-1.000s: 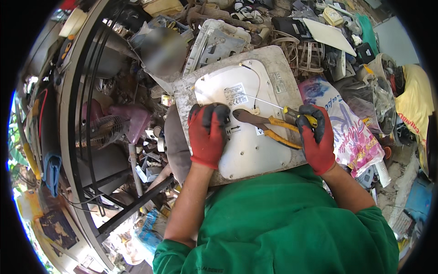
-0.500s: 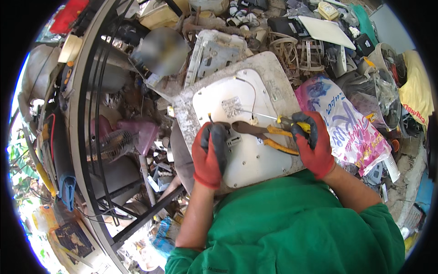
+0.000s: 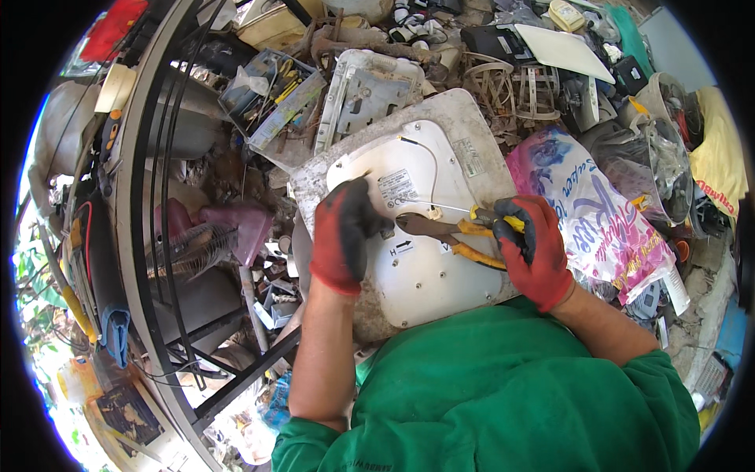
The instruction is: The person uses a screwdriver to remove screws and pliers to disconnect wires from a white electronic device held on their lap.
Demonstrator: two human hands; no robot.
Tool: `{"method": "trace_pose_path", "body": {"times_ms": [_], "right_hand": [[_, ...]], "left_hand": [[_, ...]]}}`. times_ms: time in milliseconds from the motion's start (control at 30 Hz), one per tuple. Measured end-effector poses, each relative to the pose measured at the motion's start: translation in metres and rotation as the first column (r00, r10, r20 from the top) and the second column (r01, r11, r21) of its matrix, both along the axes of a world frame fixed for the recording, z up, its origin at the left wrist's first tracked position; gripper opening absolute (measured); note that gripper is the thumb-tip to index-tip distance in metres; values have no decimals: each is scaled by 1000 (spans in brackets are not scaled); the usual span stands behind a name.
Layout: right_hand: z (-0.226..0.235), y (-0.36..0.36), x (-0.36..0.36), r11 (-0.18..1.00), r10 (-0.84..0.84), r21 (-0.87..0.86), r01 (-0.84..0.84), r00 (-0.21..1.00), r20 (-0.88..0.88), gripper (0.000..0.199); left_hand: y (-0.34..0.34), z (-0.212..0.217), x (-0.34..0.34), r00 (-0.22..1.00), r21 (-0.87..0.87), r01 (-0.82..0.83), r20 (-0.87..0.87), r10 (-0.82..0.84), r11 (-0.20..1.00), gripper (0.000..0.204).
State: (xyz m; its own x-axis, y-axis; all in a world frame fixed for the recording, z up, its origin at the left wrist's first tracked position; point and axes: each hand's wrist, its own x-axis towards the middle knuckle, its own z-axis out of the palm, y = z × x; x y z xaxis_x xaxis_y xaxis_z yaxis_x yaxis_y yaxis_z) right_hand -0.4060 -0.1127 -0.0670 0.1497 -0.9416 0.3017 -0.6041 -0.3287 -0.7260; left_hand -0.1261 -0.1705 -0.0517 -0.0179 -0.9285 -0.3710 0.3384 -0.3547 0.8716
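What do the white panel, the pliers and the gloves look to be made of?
Panel: likely moulded plastic, matt white, with rounded corners and a smooth face; it sits on a grey plate, perhaps metal.
Pliers: dark, dull metal jaws, looking rusty; yellow handles, probably plastic or rubber sleeves.
Gloves on the left hand and right hand: red knit fabric with a dark coating on the fingers, probably rubber.

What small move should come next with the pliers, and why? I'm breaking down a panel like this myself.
Probably close the pliers on the thin cable. The right hand holds their yellow handles, the tips lie at the cable's lower end on the white panel, and the left hand presses the panel flat.
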Motion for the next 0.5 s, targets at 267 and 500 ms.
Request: {"method": "trace_pose_path", "body": {"times_ms": [267,500], "right_hand": [[10,-3,10,996,36,-68,-53,972,-234,50],[6,-2,11,998,51,-24,-60,959,-278,43]], "left_hand": [[-1,4,-22,960,-10,-232,158,230,973,39],[2,26,-21,917,178,-361,-114,383,916,47]]}}
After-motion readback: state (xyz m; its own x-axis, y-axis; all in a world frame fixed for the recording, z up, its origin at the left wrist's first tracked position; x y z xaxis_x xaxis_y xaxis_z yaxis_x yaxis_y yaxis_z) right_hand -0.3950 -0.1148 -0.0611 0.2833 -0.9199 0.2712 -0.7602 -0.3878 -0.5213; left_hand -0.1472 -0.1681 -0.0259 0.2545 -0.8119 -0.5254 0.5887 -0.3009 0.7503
